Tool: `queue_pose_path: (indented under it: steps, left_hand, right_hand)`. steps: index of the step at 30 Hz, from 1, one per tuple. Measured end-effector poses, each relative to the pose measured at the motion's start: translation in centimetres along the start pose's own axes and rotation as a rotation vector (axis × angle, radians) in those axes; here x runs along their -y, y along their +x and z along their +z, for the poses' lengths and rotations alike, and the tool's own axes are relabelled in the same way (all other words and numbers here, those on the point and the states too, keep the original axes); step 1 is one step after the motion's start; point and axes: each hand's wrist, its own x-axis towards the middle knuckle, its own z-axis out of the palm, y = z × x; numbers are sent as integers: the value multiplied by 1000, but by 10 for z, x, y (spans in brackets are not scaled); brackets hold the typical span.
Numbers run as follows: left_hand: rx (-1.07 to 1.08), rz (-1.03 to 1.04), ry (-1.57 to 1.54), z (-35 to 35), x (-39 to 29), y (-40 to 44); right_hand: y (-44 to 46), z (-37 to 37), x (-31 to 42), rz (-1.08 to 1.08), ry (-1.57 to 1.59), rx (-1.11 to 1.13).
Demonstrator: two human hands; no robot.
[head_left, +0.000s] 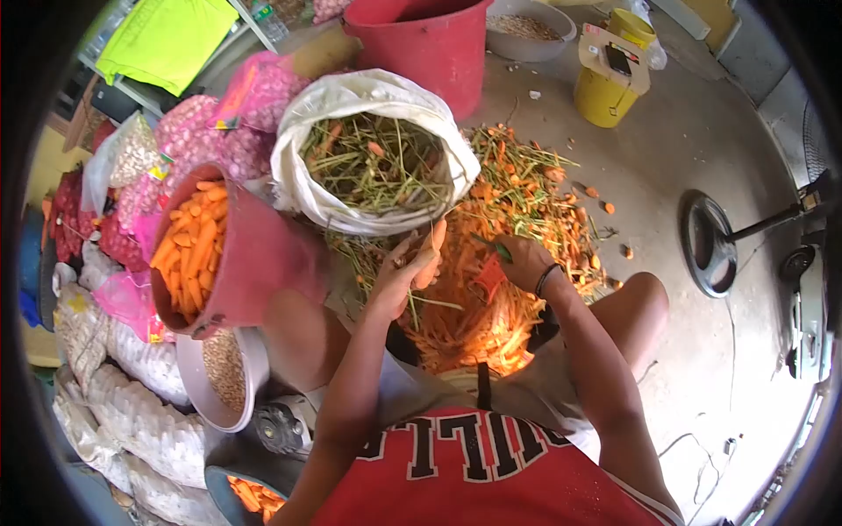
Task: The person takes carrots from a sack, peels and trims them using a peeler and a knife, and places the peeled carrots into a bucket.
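Observation:
My left hand (399, 273) is closed around an orange carrot (430, 259), held upright above a heap of carrot peelings (478, 337) between my legs. To its right, my right hand (526, 263) is closed on a red peeler (488, 279), whose blade I cannot make out clearly. A small green and dark piece (503, 252) also shows at those fingers; its kind is unclear. Just beyond both hands stands a white sack (289, 162) full of green stalks and trimmings (377, 162). More peelings and carrot ends (535, 202) spread over the floor to its right.
At left, a tilted red bucket (267, 263) holds peeled carrots (195, 250). Pink net bags (189, 127), white sacks (145, 408) and a grey basin (250, 377) line that side. Ahead stand a red tub (430, 44) and a yellow bucket (605, 96). A round-based stand (706, 272) is right.

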Motion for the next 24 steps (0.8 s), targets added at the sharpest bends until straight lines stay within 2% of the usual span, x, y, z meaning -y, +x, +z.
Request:
queue_pose_path:
  steps: [3,4,7,8,9,11,12,14,18,24]
  left_hand:
    - [-14,8,221,0,9,-1]
    - [-2,4,301,-2,3,-3]
    - [-20,105,431,5,-13,-13]
    - [56,88,456,1,-5,-11]
    - [132,73,480,-3,4,-10]
    - [166,239,608,3,10,-12]
    - [148,167,427,7,9,-10]
    - [89,22,61,11,5,-7]
    - [123,-109,-54,-2,6,-9]
    - [120,-21,95,12,13,-9]
  right_hand:
    - [-12,-4,16,43,44,-26]
    - [-15,-2,22,-58,63,-131]
    - [-19,-5,49,-111,94,-169]
    - [-19,-4,56,-108,88,-190]
    - [-11,4,45,18,-14,-49]
    - [11,28,-1,284,-217,229]
    - [13,21,-4,368,-199,343]
    - [10,16,-2,255,-160,217]
    - [-2,20,21,63,-52,5]
    - [0,41,41,-159,-1,-162]
